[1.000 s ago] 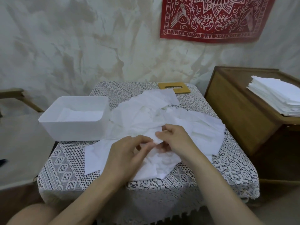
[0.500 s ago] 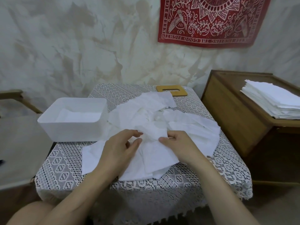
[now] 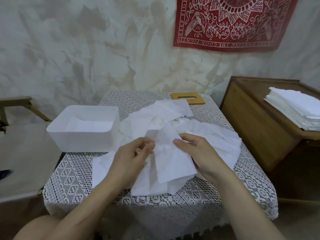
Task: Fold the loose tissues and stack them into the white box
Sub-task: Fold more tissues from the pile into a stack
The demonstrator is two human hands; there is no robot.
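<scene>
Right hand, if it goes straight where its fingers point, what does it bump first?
Probably the left hand, just past the tissue that the right hand pinches; depth is unclear.

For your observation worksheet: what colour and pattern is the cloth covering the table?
The tablecloth is white openwork lace with diamond motifs; head view.

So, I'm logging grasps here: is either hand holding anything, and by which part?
One loose tissue, near its top: the right hand pinches its right edge, the left hand its left edge, though that grip is blurred.
</scene>
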